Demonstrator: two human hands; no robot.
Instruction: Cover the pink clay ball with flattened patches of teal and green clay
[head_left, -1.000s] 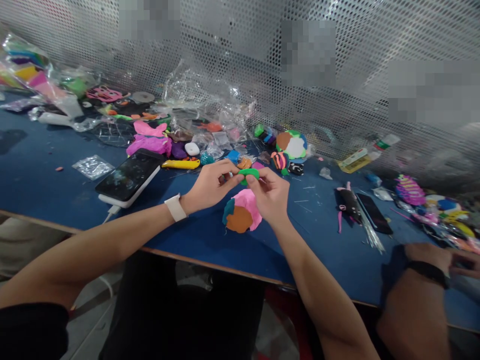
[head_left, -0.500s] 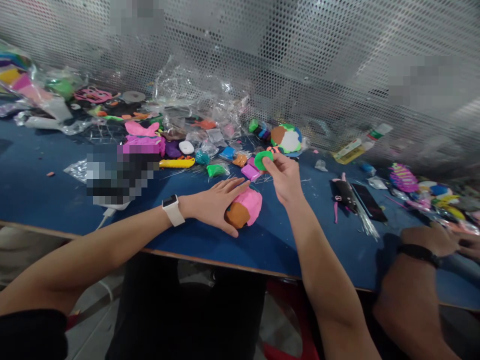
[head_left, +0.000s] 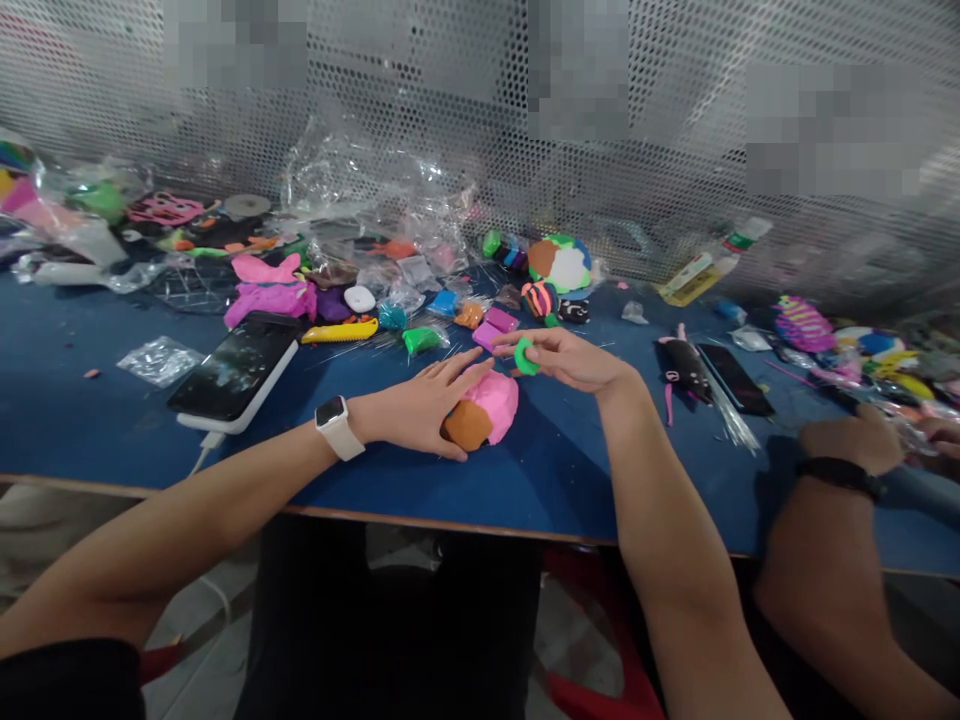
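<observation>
A lump of pink and orange clay (head_left: 484, 408) lies on the blue table (head_left: 97, 420) in front of me. My left hand (head_left: 416, 405), with a white watch on the wrist, rests on its left side with the fingers stretched out over it. My right hand (head_left: 574, 358) hovers just above and right of the lump and pinches a small flat green clay piece (head_left: 524, 356) between thumb and fingers.
A phone on a white power bank (head_left: 229, 372) lies to the left. A yellow cutter (head_left: 341, 331), clay scraps, clay balls (head_left: 559, 263) and plastic wrappers crowd the back of the table before a perforated metal screen. Another person's arm with a black wristband (head_left: 840, 472) is at the right, near a black phone (head_left: 735, 378).
My right hand has come down with the green piece from above the table to just beside the pink lump. My left hand, which let go of the green piece earlier, stays on the lump.
</observation>
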